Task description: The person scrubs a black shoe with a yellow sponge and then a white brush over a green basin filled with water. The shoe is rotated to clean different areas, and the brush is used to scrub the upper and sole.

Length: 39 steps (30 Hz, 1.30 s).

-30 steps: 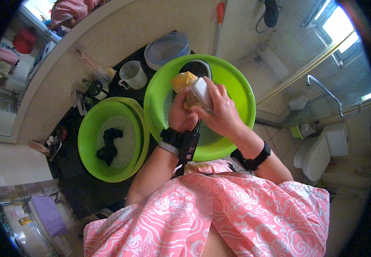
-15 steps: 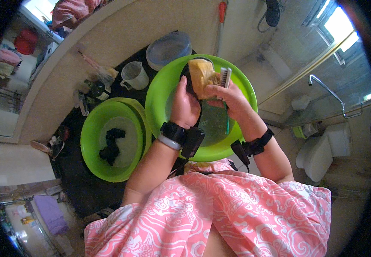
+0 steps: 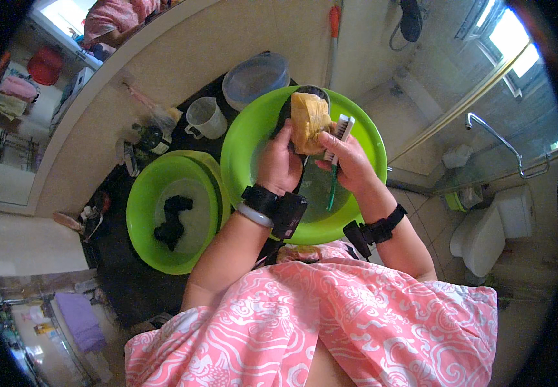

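Note:
Over a large green basin (image 3: 374, 155) with water in it, my left hand (image 3: 279, 164) is closed around a black item (image 3: 311, 92) with a tan, crumpled piece (image 3: 309, 116) on its front. The kind of item cannot be made out, and my palm hides part of it. My right hand (image 3: 348, 158) pinches a scrub brush (image 3: 343, 129) with pale bristles and a green handle end pointing down. The right thumb touches the edge of the tan piece. Beside my left forearm, a second green basin (image 3: 136, 222) holds cloudy water and a dark cloth (image 3: 171, 222).
A white measuring jug (image 3: 206, 118) and a clear lidded tub (image 3: 253, 77) stand behind the basins on a black counter (image 3: 117, 284). Bottles (image 3: 152, 138) stand near the wall. At the right are a toilet (image 3: 485, 235) and a metal grab bar (image 3: 508, 145).
The brush has tilted and slipped slightly lower beside the tan piece, showing more of its back. The black item has turned a little in my left hand. The whole view has shifted slightly.

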{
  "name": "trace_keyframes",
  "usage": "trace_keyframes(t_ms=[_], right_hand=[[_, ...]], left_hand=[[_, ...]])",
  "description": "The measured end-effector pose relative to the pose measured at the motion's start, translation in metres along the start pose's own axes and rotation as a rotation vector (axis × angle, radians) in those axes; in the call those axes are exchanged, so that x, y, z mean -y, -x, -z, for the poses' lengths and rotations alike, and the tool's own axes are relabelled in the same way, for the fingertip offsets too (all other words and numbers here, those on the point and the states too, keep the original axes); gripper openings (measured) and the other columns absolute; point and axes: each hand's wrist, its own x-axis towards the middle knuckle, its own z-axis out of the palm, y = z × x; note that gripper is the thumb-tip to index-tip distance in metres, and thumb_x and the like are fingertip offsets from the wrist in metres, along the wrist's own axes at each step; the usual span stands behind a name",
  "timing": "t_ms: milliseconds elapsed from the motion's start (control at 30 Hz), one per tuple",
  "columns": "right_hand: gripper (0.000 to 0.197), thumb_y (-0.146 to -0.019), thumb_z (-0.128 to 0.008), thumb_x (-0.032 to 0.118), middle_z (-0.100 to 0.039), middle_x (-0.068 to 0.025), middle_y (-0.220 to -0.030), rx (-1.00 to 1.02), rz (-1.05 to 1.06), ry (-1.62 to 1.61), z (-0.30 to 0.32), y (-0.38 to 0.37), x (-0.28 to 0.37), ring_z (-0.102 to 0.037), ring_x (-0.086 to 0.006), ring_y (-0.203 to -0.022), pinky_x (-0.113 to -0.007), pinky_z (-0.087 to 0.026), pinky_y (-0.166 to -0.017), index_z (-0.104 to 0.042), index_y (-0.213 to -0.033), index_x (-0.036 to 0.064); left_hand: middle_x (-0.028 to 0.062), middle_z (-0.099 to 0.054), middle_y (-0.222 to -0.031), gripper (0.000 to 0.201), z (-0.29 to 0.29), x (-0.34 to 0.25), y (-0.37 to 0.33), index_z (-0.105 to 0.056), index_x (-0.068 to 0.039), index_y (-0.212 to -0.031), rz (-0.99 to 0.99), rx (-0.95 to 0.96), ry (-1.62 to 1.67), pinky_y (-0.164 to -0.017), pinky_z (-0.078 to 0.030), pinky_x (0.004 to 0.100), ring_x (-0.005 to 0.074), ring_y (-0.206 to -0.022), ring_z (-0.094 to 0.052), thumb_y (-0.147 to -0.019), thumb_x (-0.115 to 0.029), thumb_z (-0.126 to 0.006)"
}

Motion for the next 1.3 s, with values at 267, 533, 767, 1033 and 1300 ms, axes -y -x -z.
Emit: trace_keyframes(t_ms=[267, 533, 767, 1033, 1300], right_hand=[[0.027, -0.087, -0.069, 0.027, -0.062, -0.0012, -0.09, -0.002, 0.006, -0.325, 0.025, -0.014, -0.007, -0.061, -0.0126, -0.073, -0.028, -0.054, -0.059, -0.058, -0.106, 0.0117], [0.036, -0.083, -0.069, 0.026, -0.063, -0.0046, -0.091, 0.119, -0.04, -0.413, 0.028, -0.007, -0.013, -0.062, -0.0141, -0.074, -0.027, -0.052, -0.063, -0.055, -0.11, 0.0065], [0.047, -0.074, -0.069, 0.022, -0.065, -0.0067, -0.101, 0.341, 0.081, -0.06, 0.02, -0.015, 0.003, -0.065, -0.0172, -0.089, -0.03, -0.051, -0.08, -0.058, -0.115, 0.001], [0.036, -0.075, -0.066, 0.015, -0.064, -0.0037, -0.094, 0.228, 0.133, -0.107, 0.014, -0.016, 0.009, -0.062, -0.0142, -0.08, -0.027, -0.049, -0.071, -0.059, -0.109, 0.0028], [0.06, -0.065, -0.078, 0.01, -0.065, -0.0029, -0.104, 0.227, 0.554, 0.374, -0.016, -0.005, 0.038, -0.062, -0.0131, -0.09, -0.027, -0.049, -0.083, -0.057, -0.12, -0.0012]], left_hand=[[0.0111, -0.061, -0.125, 0.038, -0.014, -0.022, 0.012, -0.053, -0.003, -0.129, -0.12, 0.062, -0.352, -0.104, -0.04, 0.0382, 0.0239, -0.114, -0.057, -0.102, -0.027, -0.041], [0.0144, -0.063, -0.121, 0.041, -0.004, -0.028, 0.002, -0.055, 0.0, -0.126, 0.11, -0.02, 0.05, -0.096, -0.049, 0.0393, 0.0271, -0.11, -0.061, -0.099, -0.03, -0.043], [0.0094, -0.061, -0.121, 0.062, 0.036, -0.01, -0.005, -0.051, -0.001, -0.128, 0.086, 0.261, -0.294, -0.089, -0.051, 0.0325, 0.0185, -0.103, -0.062, -0.09, -0.05, -0.06], [0.0043, -0.059, -0.121, 0.045, 0.022, -0.048, -0.003, -0.051, -0.008, -0.129, 0.052, 0.36, -1.158, -0.092, -0.047, 0.0318, 0.0166, -0.106, -0.058, -0.094, -0.036, -0.058], [0.0078, -0.056, -0.126, 0.047, -0.008, -0.041, 0.01, -0.053, -0.013, -0.128, -0.856, 0.522, -1.633, -0.101, -0.039, 0.0409, 0.0271, -0.117, -0.052, -0.086, -0.028, -0.067]])
